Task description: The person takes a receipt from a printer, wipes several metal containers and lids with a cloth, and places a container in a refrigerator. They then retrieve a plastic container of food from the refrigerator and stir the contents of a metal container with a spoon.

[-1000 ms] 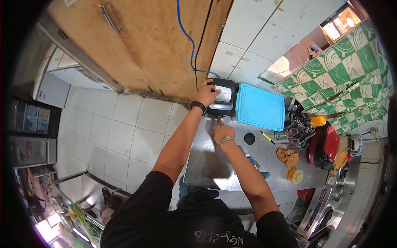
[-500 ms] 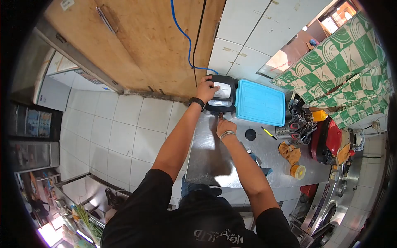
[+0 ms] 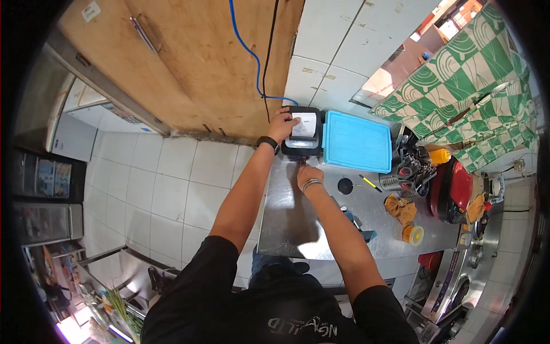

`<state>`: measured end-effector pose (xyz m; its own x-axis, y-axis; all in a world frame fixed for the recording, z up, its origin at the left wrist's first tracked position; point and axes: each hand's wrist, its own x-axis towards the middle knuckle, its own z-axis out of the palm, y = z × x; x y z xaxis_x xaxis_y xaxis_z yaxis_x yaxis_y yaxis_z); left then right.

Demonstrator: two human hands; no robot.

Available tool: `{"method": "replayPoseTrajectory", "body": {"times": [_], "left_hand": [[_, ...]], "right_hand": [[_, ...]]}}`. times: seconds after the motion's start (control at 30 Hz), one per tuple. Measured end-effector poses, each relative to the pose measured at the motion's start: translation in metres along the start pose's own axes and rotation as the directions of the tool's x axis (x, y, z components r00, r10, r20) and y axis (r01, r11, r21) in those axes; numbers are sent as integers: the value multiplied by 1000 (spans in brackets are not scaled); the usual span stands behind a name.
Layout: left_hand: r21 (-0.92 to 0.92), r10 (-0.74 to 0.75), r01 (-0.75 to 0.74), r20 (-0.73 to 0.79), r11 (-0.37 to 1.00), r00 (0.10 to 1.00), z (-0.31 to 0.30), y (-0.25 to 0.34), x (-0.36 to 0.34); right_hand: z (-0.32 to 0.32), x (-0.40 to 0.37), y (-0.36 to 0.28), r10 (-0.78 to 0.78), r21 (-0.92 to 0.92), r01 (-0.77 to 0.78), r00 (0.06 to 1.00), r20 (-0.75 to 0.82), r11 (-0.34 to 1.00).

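Observation:
A black label printer (image 3: 318, 152) stands at the back edge of the steel table, with white printed paper (image 3: 306, 122) lying over its top. My left hand (image 3: 281, 126) grips the printer's left side, its thumb resting on the paper. My right hand (image 3: 310, 175) is at the printer's front edge. Its index finger points at the lower front of the printer, while the other fingers are curled in. A bracelet circles the right wrist and a dark watch the left. Close on the printer's right sits a blue-lidded box (image 3: 358, 142).
On the steel table (image 3: 286, 229) lie a black round disc (image 3: 345, 186), a yellow marker (image 3: 370, 183), a brown cloth (image 3: 400, 210) and a yellow-filled jar (image 3: 412, 235). Utensils fill metal holders (image 3: 395, 183). A red appliance (image 3: 452, 189) stands at right. A blue cable (image 3: 256, 69) hangs behind the printer.
The view has shifted slightly. The left thumb stays on the paper, which shows a little more. The right hand remains at the printer's front, its index finger less visible than before.

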<state>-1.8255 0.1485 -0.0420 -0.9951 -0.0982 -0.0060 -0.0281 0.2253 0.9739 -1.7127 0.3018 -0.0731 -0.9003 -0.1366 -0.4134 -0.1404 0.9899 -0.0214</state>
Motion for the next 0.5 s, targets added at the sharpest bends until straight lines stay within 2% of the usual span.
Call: {"method": "replayPoseTrajectory", "body": {"times": [0.03,0.1,0.13,0.2,0.23,0.27,0.3,0.33,0.4,0.43,0.47,0.5], "left_hand": [[-34,-21,22,36,999,999,-1,0,0],[-67,-34,39,74,997,997,-4,3,-2],[-122,-44,54,87,991,995,-6,8,-8],[-229,-52,70,83,971,995,-3,10,-21],[-231,-48,67,87,971,995,-3,7,-21],[-219,-3,19,76,975,997,-4,4,-23],[-207,39,-25,65,978,997,-4,2,-26],[-233,10,7,70,972,997,-4,5,-28],[-236,24,2,110,972,994,-6,12,-31],[-239,38,-2,146,971,989,-8,12,-31],[-240,41,-5,145,971,989,-11,11,-34],[-155,125,-95,197,983,972,-14,8,-38]], "right_hand": [[1,-5,2,4,0,-4,1000,-5,1000],[1,-17,4,-66,58,75,987,-150,995],[-9,-18,3,-63,59,73,985,-159,996],[-30,-26,5,-40,277,96,979,-200,956],[-48,-30,6,-35,277,92,979,-203,957],[-67,-32,7,149,763,-93,989,-4,640],[-79,-30,10,189,955,-282,947,261,92],[-84,-22,17,193,955,-284,945,263,90],[-97,-6,30,177,949,-297,933,312,-106],[-111,-5,31,178,950,-295,934,310,-106],[-126,-5,32,180,924,-349,910,375,-159],[-135,-6,33,177,892,-399,882,437,-212]]}}
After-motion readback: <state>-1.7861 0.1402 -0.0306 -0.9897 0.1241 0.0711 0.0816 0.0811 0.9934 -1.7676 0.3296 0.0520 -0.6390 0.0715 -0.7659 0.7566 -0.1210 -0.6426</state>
